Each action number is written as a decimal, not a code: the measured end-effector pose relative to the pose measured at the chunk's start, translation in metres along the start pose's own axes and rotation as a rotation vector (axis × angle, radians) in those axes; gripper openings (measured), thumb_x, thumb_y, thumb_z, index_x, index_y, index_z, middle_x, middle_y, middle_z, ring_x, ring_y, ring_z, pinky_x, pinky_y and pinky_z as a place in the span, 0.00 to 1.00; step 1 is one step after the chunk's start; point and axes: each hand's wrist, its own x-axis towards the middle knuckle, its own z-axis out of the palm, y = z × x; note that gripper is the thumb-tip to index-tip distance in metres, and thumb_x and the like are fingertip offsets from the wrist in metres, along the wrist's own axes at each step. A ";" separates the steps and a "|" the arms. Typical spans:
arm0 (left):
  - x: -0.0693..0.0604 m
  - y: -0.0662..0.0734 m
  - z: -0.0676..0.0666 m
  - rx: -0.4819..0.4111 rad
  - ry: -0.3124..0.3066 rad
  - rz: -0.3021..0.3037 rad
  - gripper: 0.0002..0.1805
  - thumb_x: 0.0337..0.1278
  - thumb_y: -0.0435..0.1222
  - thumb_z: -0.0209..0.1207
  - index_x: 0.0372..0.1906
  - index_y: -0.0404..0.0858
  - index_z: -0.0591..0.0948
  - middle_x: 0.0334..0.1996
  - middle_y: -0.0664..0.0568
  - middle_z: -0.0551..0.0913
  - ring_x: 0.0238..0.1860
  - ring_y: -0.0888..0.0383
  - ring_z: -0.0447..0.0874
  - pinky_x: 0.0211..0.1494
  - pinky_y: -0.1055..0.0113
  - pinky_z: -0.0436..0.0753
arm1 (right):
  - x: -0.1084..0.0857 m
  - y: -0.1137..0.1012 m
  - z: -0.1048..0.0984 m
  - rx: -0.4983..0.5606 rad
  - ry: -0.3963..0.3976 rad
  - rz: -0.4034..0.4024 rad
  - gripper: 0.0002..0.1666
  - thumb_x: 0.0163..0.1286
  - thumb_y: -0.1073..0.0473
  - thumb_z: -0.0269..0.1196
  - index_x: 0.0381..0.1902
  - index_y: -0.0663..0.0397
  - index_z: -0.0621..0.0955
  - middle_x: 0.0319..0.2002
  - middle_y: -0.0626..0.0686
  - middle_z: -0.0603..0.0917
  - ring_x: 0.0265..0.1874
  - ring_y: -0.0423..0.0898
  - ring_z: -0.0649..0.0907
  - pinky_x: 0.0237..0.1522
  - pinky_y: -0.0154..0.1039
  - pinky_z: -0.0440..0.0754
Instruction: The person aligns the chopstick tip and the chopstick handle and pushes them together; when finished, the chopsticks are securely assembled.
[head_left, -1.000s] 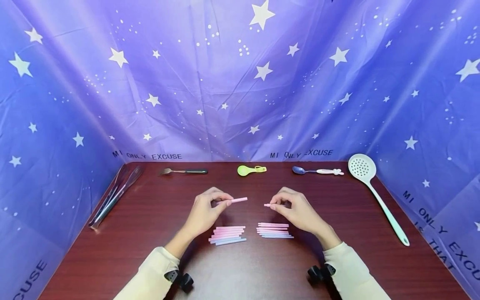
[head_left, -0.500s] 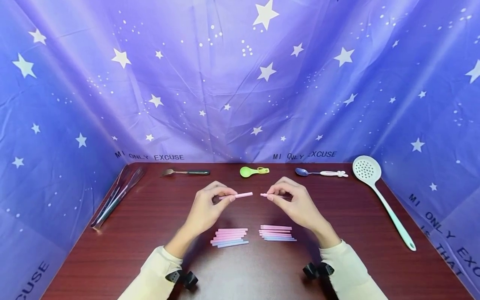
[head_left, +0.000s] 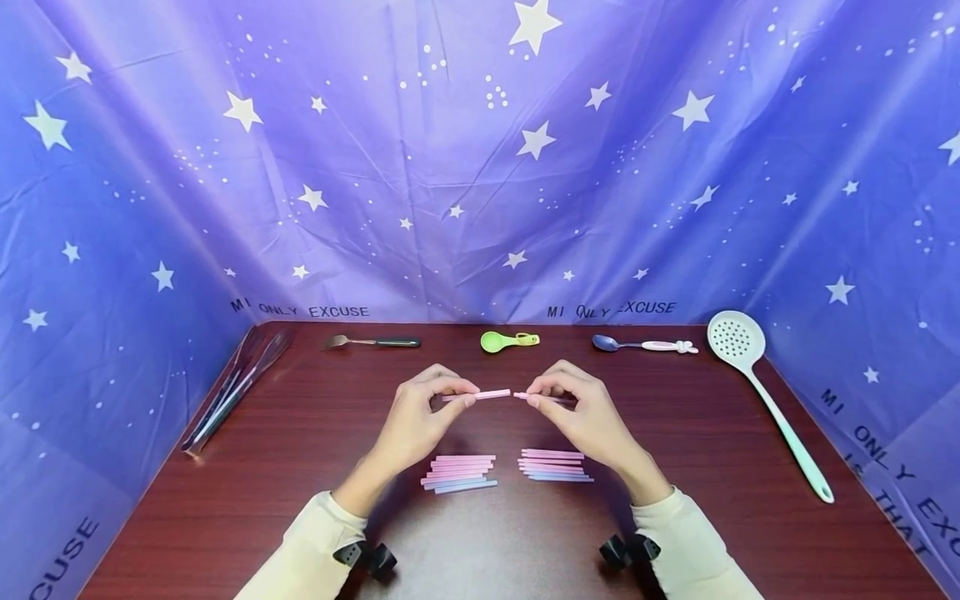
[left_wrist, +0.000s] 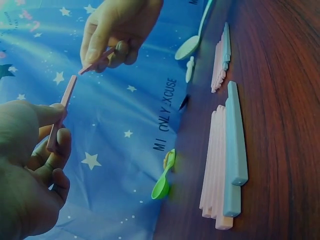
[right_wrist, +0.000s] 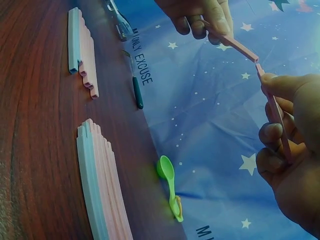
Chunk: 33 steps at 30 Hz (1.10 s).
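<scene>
Above the table, the left hand pinches a pink stick between thumb and fingers, its free end pointing right. Facing it, the right hand pinches another pink stick, whose narrow tip points left. A small gap separates the two ends in the head view; in the right wrist view the held stick nearly meets the other one, and contact is unclear. Below the hands lie two groups of pink and blue sticks, one left and one right.
Along the back edge lie a fork, a green spoon and a blue spoon with a white-pink handle. A whisk-like utensil lies at the left, a slotted ladle at the right. Starry cloth surrounds the table's back and sides.
Both hands have come closer together, the right moving left and the left slightly right, so the gap between the held sticks has narrowed. The view has shifted slightly.
</scene>
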 end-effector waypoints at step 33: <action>-0.004 -0.004 0.001 0.176 -0.063 0.177 0.05 0.59 0.35 0.72 0.38 0.47 0.89 0.35 0.62 0.87 0.30 0.65 0.76 0.31 0.71 0.76 | -0.002 -0.001 0.001 -0.145 -0.087 -0.047 0.10 0.62 0.64 0.75 0.37 0.43 0.87 0.32 0.39 0.79 0.31 0.36 0.78 0.31 0.31 0.78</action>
